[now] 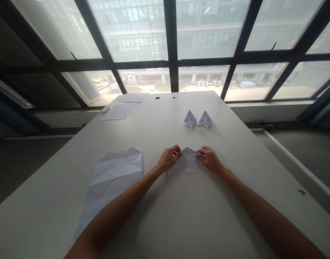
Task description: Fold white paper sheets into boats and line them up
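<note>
A white sheet of paper, folded to a point at its far edge, lies on the table between my hands. My left hand pinches its left upper edge, fingers closed on the paper. On the opposite side my right hand grips the right upper edge between thumb and fingers. Beyond them stand two folded paper boats, a left one and a right one, side by side. To the left lies a larger creased sheet, partly covered by my left forearm.
The white table reaches toward a wall of dark-framed windows. Several flat paper sheets lie at its far left. Two small round holes are near the far edge. A dark mark sits near the right edge.
</note>
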Action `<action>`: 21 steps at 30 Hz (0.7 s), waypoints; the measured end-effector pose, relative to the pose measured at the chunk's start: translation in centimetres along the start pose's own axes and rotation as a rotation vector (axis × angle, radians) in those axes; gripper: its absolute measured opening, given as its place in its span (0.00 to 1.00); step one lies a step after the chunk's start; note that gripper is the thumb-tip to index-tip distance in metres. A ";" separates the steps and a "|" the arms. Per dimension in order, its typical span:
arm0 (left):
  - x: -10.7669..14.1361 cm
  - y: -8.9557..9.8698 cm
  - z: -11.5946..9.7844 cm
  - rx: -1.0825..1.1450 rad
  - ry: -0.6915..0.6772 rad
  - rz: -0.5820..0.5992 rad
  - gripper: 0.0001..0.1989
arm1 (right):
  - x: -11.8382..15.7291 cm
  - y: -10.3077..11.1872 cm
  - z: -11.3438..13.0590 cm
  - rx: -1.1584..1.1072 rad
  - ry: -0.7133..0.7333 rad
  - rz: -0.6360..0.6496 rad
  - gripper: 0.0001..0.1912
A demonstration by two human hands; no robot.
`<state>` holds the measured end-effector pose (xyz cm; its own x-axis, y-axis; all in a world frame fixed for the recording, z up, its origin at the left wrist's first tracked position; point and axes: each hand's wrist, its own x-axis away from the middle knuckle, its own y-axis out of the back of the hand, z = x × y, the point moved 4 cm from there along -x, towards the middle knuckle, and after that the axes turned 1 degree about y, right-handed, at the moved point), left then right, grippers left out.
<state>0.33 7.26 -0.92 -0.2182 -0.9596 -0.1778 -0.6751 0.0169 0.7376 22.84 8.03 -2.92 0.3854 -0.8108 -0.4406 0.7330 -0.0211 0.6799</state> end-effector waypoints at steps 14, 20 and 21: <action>1.4 1.0 -2.5 -0.379 -0.572 -0.252 0.12 | 0.6 3.0 2.5 0.101 0.269 -0.410 0.05; 1.1 0.1 -2.0 -0.384 -0.472 -0.146 0.10 | 0.2 2.2 0.9 0.069 0.154 -0.297 0.06; 1.0 0.0 -1.9 -0.372 -0.447 -0.137 0.09 | 0.1 1.9 0.6 0.072 0.131 -0.259 0.06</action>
<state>1.40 5.76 0.16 -0.4764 -0.7334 -0.4850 -0.4432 -0.2761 0.8529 23.94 7.54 -1.33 0.2629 -0.6906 -0.6738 0.7768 -0.2627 0.5724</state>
